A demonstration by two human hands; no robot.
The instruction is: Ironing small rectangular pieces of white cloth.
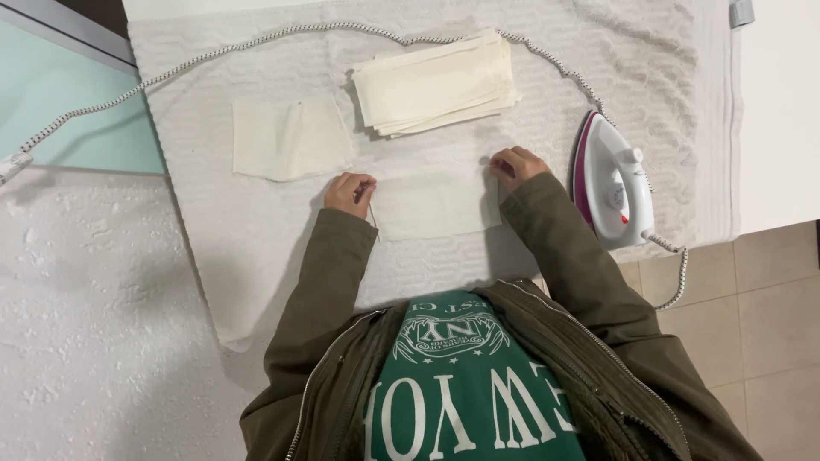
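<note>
Head view: left hand (348, 193) and right hand (514, 166) each pinch an end of the cloth (436, 205), holding it taut and flat on the towel (213, 213). Stack (436, 85) at twelve o'clock, iron (613, 181) at three.

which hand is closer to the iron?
Right. The right hand rests on the top right corner of the cloth piece, just left of the iron. The left hand holds the cloth's left edge, much farther away.
</note>
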